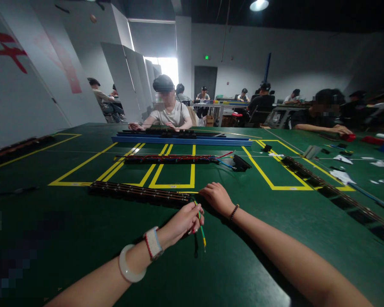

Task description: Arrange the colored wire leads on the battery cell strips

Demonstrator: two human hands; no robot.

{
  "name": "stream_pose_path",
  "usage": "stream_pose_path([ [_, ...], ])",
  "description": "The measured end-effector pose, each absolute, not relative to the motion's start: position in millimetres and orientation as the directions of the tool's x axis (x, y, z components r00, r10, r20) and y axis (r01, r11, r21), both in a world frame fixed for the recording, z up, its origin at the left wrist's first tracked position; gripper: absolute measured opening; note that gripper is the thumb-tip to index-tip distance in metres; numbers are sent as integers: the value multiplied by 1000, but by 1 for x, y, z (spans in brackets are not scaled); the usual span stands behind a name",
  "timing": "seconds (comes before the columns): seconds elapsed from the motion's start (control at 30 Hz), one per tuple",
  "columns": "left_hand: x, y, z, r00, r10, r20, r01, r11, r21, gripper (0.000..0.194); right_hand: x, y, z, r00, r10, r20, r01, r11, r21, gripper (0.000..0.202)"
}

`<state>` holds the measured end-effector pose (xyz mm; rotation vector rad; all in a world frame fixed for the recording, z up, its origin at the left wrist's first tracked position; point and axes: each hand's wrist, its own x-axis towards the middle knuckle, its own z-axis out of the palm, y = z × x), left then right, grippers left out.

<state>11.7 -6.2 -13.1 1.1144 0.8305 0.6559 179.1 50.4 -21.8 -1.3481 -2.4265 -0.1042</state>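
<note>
A green-and-yellow wire (pixel 202 232) is pinched in my left hand (pixel 184 219), its bare-looking end hanging towards me over the table. Just beyond that hand lies a long black slotted strip (pixel 137 192) with thin lines along its length, its right end close to my fingers. My right hand (pixel 216 198) rests low by the same end of the strip, fingers curled together. A thin yellow strand meets its fingertips, but what they grip is hidden. Farther back lies a second black strip (pixel 166 159) with red and blue wires and a black piece (pixel 241 163) at its right end.
Yellow tape outlines (pixel 235 187) mark the green table (pixel 237 268). Blue rails (pixel 179 140) lie across the far side, before a seated person (pixel 171 108). Another black strip (pixel 339 194) runs along the right, near paper scraps (pixel 342 175). One more strip (pixel 16 150) lies far left.
</note>
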Motion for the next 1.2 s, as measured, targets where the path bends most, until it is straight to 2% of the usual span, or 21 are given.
stream_pose_path([
  [0.1, 11, -2, -16, 468, 860, -204, 52, 204, 978, 29, 180, 51, -22, -441, 823, 357, 851, 510, -124, 25],
  [0.2, 7, 2, -16, 419, 897, -137, 255, 28, 966, 29, 181, 52, -23, -440, 819, 369, 848, 514, -130, 24],
  [0.3, 1, 0, -12, 363, 931, 42, 456, -217, 863, 29, 181, 53, -24, -442, 815, 374, 843, 521, -138, 24],
  [0.4, -1, -5, -9, 317, 939, 133, 593, -305, 745, 24, 181, 53, -24, -446, 812, 375, 836, 528, -150, 23],
  [0.5, 0, -7, -12, 322, 939, 124, 577, -299, 760, 22, 181, 52, -22, -448, 819, 358, 835, 526, -158, 24],
  [0.67, -1, -5, -20, 347, 929, 129, 352, -257, 900, 19, 178, 46, -16, -446, 820, 360, 820, 535, -202, 25],
  [0.73, -1, -4, -20, 351, 926, 137, 350, -265, 898, 20, 175, 41, -14, -458, 806, 374, 793, 561, -237, 26],
  [0.87, 0, -7, -16, 390, 911, 135, 370, -290, 883, 21, 167, 33, -13, -468, 804, 367, 773, 574, -271, 44],
  [0.97, 5, -10, -13, 447, 892, 64, 276, -206, 939, 31, 164, 34, -14, -438, 841, 318, 786, 530, -319, 42],
  [1.1, 9, -10, -13, 546, 813, -202, 125, 159, 979, 36, 164, 41, -19, -418, 889, 187, 706, 448, -548, 27],
  [1.2, 8, -7, -15, 607, 754, -252, -68, 365, 928, 32, 166, 43, -20, -385, 911, 147, 627, 376, -682, 26],
])
